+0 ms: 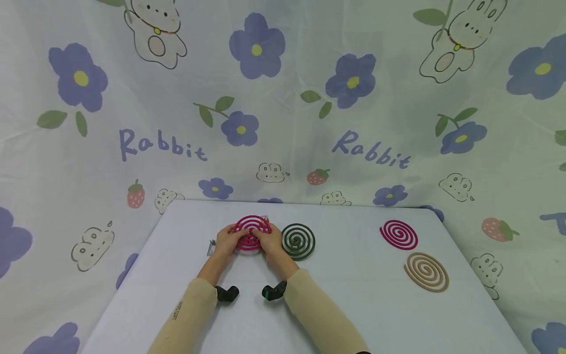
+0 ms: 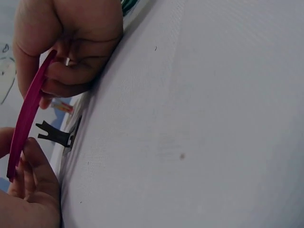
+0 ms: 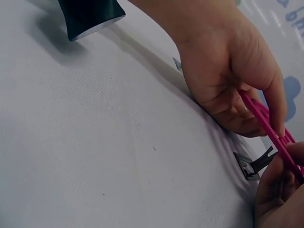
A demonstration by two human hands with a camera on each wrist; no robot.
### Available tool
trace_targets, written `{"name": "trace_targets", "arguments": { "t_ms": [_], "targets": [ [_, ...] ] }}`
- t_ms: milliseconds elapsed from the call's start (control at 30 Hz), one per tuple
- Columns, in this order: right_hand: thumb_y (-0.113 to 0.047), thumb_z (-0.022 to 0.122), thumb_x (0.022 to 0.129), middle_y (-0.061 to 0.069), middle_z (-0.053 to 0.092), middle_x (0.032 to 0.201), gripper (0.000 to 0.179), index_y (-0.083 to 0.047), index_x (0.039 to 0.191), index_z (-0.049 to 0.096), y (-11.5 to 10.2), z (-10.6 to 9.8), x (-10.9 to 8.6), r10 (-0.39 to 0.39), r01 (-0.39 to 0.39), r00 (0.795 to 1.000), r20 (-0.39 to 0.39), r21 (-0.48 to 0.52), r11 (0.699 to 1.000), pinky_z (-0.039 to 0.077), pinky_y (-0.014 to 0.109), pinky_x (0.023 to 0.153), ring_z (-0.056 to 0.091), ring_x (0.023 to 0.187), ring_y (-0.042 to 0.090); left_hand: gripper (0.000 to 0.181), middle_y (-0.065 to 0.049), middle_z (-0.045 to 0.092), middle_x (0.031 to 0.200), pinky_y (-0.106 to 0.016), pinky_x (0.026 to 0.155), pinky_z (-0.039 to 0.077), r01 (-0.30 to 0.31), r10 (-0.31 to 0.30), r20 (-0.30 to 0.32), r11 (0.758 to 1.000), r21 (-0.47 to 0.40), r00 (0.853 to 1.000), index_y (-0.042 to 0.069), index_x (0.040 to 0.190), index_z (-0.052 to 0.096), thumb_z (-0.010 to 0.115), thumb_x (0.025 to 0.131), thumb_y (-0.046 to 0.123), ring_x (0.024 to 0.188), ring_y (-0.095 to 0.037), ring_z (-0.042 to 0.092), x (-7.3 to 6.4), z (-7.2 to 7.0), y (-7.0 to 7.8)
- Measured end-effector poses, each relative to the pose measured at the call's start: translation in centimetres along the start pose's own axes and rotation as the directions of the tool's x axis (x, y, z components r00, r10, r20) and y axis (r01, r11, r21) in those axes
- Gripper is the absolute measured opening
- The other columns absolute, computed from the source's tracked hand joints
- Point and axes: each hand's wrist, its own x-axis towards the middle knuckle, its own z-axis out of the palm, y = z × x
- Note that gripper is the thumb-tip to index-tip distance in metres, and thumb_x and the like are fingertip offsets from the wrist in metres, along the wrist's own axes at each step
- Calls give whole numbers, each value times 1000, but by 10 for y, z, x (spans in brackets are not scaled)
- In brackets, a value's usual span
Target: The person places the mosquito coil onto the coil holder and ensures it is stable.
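Note:
A pink mosquito coil (image 1: 250, 220) is held up above the white table by both hands; whether it is one spiral or two nested ones, I cannot tell. The left hand (image 1: 226, 242) pinches its left side, the thumb lying over the front near the centre. Opposite it, the right hand (image 1: 270, 240) grips the right side in the same way. From the left wrist view the coil (image 2: 28, 111) is seen edge-on between the left hand (image 2: 35, 194) and the right hand (image 2: 71, 45). A small metal coil stand (image 3: 251, 165) is on the table beyond the hands.
A dark green coil (image 1: 298, 241) lies just right of the right hand. Farther right lie another pink coil (image 1: 399, 235) and a tan coil (image 1: 426, 272). Another metal stand (image 1: 212, 247) is beside the left hand. A printed curtain (image 1: 292, 137) hangs behind the table (image 1: 353, 295).

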Motion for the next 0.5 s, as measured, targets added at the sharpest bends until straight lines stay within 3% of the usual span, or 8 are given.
{"name": "trace_targets", "arguments": {
  "t_ms": [500],
  "targets": [
    [-14,76,85,9,68,104,35,1,114,64,1,-2,3,43,-43,999,-6,-8,999,53,34,84,63,96,19,59,-22,54,130,-41,99,43,-3,3,31,1000,5,1000,-3,133,51,75,86,23,118,-29,51,0,1,0]
  ]
}}
